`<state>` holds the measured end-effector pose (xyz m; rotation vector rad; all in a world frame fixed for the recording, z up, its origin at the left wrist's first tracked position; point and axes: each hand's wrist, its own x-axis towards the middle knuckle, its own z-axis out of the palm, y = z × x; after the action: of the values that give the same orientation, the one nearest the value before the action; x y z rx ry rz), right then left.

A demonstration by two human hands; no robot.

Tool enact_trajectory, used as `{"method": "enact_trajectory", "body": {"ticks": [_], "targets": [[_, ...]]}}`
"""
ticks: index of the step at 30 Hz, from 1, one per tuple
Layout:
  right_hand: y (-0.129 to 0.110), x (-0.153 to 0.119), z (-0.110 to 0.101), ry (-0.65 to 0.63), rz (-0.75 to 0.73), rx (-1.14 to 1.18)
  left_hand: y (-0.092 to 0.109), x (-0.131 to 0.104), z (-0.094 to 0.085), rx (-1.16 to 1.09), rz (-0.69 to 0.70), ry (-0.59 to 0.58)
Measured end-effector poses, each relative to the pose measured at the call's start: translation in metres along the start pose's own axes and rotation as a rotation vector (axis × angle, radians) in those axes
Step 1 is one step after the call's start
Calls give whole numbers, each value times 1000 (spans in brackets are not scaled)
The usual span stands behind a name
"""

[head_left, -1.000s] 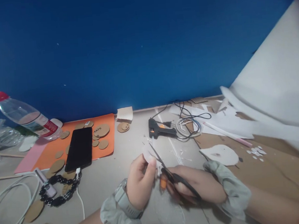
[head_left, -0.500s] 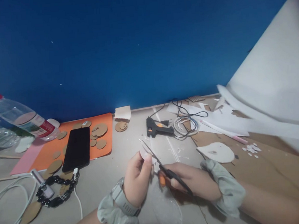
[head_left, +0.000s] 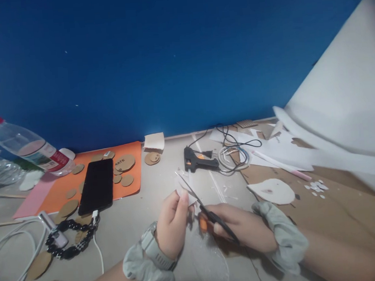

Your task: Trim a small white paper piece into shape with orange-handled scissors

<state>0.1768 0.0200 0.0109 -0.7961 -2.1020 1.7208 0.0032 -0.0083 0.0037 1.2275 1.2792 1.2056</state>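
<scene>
White paper (head_left: 191, 198): slightly more of it shows beside the left hand (head_left: 171, 217) than half a second ago; the right hand (head_left: 242, 225) has barely shifted.
Left grip: thumb and fingers pinch the paper narrowly, low over the table's middle.
Right grip: closed around one pair of black scissors (head_left: 211, 216), blades reaching to the paper; how far they part, I cannot tell.
Table (head_left: 129, 223): grey, against a deep blue wall (head_left: 182, 71), with brown cardboard (head_left: 343, 219) across its right side.
Glue gun (head_left: 202, 162): one, black and orange, lying beyond the scissors.
White cutout (head_left: 284, 192): one, teardrop-shaped, flat on the cardboard.
Orange sheet (head_left: 55, 187): one, left, bearing one dark phone (head_left: 95, 186) and several cardboard discs.
Stacked discs (head_left: 152, 158): two, just beside that sheet.
Bracelet (head_left: 66, 254): one, black-beaded, near the phone.
Red-capped bottle (head_left: 41, 154): one, tilted in view, far left.
</scene>
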Motion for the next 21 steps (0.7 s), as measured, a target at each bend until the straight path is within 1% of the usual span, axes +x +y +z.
{"method": "enact_trajectory", "body": {"ticks": [6, 11, 16, 18, 21], "targets": [[3, -1, 1, 4, 33, -6, -2, 0, 0, 3, -1, 9], [1, 0, 0, 17, 19, 1, -3, 0, 0, 5, -14, 18], [0, 1, 0, -7, 44, 51, -4, -1, -1, 15, -1, 48], [2, -1, 2, 3, 79, 53, -6, -2, -1, 32, 9, 113], [6, -2, 5, 23, 139, 108, -8, -2, -1, 40, 4, 280]]}}
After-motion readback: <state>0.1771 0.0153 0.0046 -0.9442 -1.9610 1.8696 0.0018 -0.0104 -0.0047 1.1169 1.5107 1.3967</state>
